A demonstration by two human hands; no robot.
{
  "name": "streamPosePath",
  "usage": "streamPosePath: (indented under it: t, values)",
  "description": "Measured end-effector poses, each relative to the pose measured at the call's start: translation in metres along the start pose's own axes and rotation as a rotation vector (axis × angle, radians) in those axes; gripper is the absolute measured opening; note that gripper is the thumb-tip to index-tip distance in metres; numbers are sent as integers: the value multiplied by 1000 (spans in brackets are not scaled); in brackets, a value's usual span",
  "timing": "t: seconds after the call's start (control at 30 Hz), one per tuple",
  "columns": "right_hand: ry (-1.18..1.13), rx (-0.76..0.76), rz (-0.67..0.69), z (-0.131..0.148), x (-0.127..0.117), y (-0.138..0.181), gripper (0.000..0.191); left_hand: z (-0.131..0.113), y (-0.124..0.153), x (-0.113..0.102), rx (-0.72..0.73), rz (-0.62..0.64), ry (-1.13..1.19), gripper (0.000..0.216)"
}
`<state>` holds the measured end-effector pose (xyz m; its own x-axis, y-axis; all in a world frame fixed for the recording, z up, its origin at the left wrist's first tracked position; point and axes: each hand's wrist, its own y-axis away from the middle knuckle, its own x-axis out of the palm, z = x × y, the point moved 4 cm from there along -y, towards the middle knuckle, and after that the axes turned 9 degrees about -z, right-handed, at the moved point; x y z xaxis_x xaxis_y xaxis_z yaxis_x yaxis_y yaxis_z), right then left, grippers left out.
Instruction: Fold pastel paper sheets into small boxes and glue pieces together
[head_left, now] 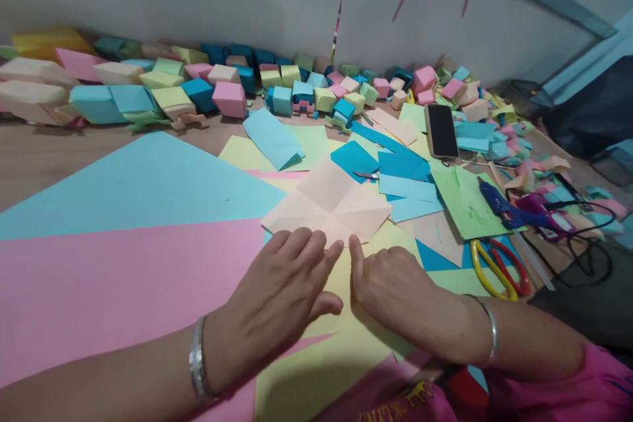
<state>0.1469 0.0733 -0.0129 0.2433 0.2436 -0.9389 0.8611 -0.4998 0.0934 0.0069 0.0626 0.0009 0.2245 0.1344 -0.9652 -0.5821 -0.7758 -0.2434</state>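
Observation:
A pale peach sheet of paper [341, 194] with crossing fold creases lies in the middle, its near edge folded. My left hand [291, 280] rests at that near edge, back up, with the index fingertip on the paper and the thumb apart. Close to its right, my right hand [395, 283] has its index finger stretched onto the same edge, while its other fingers curl under. Neither hand grasps anything I can see. Beneath lie yellow paper [291, 382], a large pink sheet [123, 290] and a light blue sheet [148, 178].
Folded paper boxes [230, 100] line the wall. Cut paper pieces [408, 188] lie beyond my hands. To the right are a phone [442, 130], yellow-and-red-handled scissors [494, 270], a blue glue gun [499, 204] and a black cable [588, 257].

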Motion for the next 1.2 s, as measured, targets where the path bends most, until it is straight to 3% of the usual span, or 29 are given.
streamPosePath:
  t: [0.17,0.37,0.6,0.77,0.93,1.2]
  values:
    - [-51,56,115,-1,-3,3,60,3,-5,0,-31,104,11,49]
    - [-98,89,169,-5,-3,9,57,6,-8,-1,-35,120,48,38]
    - [-106,50,115,-5,-3,9,56,3,-14,7,81,79,15,67]
    - [-137,80,72,-7,-2,9,55,-7,-1,-2,117,91,-226,35]
    - [-151,144,43,-8,3,10,53,-17,15,-5,87,147,-335,29]
    - [-118,97,-65,-8,1,9,57,-16,14,-21,-17,-44,-349,23]
